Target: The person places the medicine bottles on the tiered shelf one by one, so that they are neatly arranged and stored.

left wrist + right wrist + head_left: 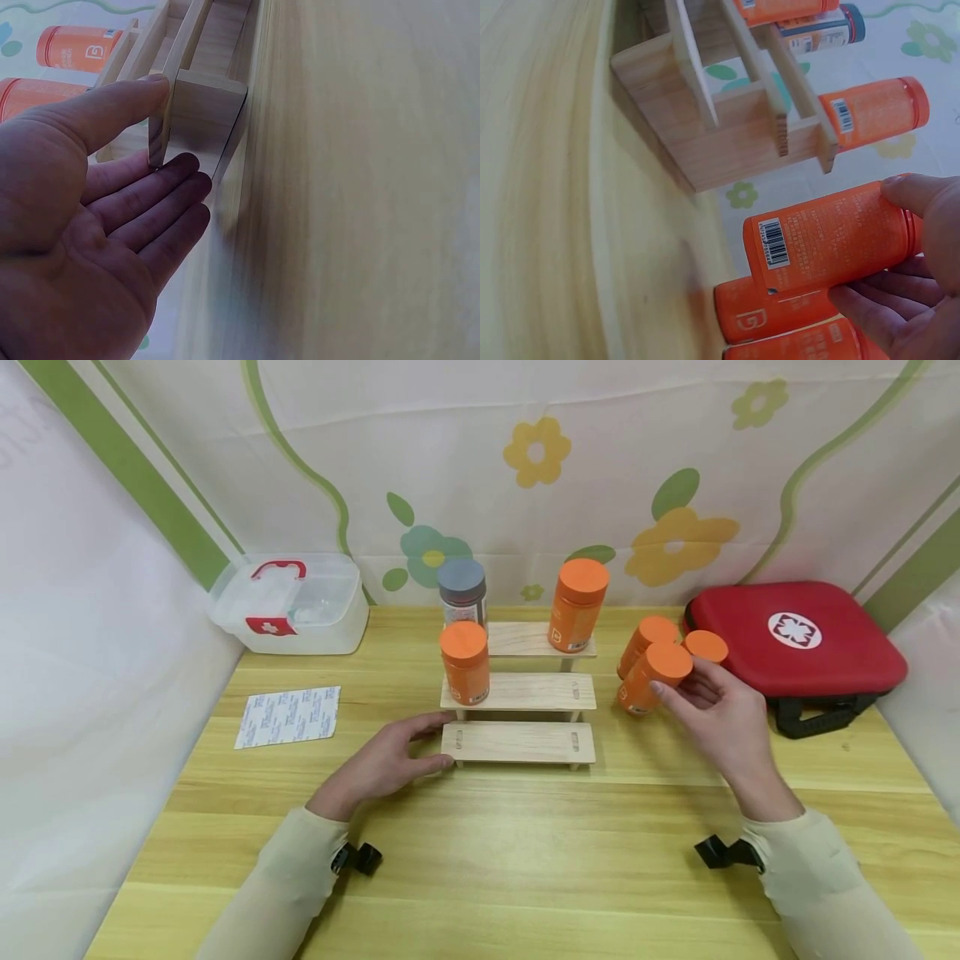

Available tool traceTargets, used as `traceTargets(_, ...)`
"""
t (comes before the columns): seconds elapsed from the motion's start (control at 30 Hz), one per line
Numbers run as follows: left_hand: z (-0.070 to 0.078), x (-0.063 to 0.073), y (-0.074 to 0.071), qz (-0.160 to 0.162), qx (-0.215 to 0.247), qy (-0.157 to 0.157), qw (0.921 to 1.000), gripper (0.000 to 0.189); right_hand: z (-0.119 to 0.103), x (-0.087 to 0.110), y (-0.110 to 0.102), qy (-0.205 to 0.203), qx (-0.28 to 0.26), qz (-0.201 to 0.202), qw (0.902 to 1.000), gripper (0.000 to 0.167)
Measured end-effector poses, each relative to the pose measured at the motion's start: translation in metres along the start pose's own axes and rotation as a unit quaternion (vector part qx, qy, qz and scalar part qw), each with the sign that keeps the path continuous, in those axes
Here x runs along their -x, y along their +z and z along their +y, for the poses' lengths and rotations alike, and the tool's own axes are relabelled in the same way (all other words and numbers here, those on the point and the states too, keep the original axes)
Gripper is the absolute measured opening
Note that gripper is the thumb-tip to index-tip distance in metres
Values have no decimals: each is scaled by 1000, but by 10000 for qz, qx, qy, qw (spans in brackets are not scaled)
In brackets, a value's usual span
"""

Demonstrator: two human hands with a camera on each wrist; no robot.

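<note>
Beside the rack (pixel 519 693), right hand (pixel 720 710) grips bottle (pixel 651 677).

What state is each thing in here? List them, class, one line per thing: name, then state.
Left hand: open, fingers touching the wooden step shelf.
Right hand: gripping a tilted orange bottle.
Bottles on shelf: three upright, capped.
Two orange bottles beside the held one: capped.
Red first-aid case: closed.
Clear first-aid box: lid on.
</note>
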State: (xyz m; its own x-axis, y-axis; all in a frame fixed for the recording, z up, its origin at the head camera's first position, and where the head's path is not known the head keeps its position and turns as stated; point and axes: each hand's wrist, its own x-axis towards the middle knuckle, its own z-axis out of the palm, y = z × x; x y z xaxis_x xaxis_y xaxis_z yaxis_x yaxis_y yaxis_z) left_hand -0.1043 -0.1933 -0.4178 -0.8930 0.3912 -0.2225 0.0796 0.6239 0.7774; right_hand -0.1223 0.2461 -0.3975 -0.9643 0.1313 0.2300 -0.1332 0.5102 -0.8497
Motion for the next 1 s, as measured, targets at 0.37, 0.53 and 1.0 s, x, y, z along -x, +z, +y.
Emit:
traceTargets(0.37,2,0,0,4,-28,-64,10000,66,-19,10,-2,-309,-190,22,9993,51)
traceTargets(0.53,1,0,0,7,-57,-45,10000,66,-30,13,-3,-521,-361,109,9979,49)
traceTargets(1.0,0,-1,0,6,-3,-12,10000,66,-53,12,4,-829,-796,155,9932,48)
